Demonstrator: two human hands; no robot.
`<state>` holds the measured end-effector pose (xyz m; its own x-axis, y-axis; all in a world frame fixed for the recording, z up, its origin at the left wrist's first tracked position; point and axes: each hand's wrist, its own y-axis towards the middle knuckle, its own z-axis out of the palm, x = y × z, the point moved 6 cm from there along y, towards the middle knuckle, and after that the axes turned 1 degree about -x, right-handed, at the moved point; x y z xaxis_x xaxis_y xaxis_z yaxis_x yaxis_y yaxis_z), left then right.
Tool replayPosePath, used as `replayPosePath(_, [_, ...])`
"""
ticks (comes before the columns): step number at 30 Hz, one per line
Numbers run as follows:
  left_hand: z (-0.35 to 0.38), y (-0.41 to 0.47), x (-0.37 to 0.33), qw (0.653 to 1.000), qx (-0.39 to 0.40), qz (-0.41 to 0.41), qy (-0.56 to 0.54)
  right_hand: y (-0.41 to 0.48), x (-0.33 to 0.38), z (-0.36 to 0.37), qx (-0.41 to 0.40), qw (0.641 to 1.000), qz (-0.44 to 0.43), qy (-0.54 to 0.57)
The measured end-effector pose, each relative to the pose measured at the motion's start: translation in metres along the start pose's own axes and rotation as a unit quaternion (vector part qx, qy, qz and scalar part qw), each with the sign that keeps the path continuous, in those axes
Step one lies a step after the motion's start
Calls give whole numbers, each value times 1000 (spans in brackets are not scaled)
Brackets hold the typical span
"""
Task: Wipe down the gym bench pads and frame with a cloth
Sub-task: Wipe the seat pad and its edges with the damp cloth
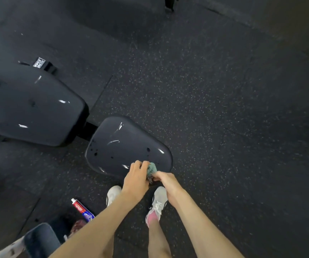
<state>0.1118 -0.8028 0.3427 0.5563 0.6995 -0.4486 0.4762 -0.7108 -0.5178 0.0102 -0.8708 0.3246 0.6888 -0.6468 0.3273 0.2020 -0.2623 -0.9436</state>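
Near edge of the pad (124, 146), open floor (224, 146) to its right — left hand (137, 176) and right hand (166, 181) close together there, both pinching the bunched cloth (151, 169) between them

Low in the centre of the frame, the left hand (135, 181) and right hand (166, 183) are bare, and both forearms (97, 226) run bare to the bottom edge. Beneath them are two white-and-grey lace-up trainers (159, 200). The right one shows a pink sock (152, 218) at its collar.
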Motion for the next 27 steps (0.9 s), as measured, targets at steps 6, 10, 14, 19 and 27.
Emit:
replayPosePath(6, [28, 35, 10, 999, -25, -17, -46, 37, -10, -8, 94, 995, 0, -20])
replayPosePath(10, [39, 65, 4, 1000, -14, -2, -26, 57, -2, -34, -48, 996, -29, 74])
replayPosePath(14, [33, 98, 5, 997, -64, 0, -34, 84, -4, -65, -172, 983, -42, 50])
replayPosePath(19, [20, 125, 2, 988, -151, -2, -29, 107, -1, -65, -148, 983, -60, -87])
replayPosePath(27, [50, 120, -27, 990, -139, -13, 37, 118, -3, -67, -168, 979, -77, -89])
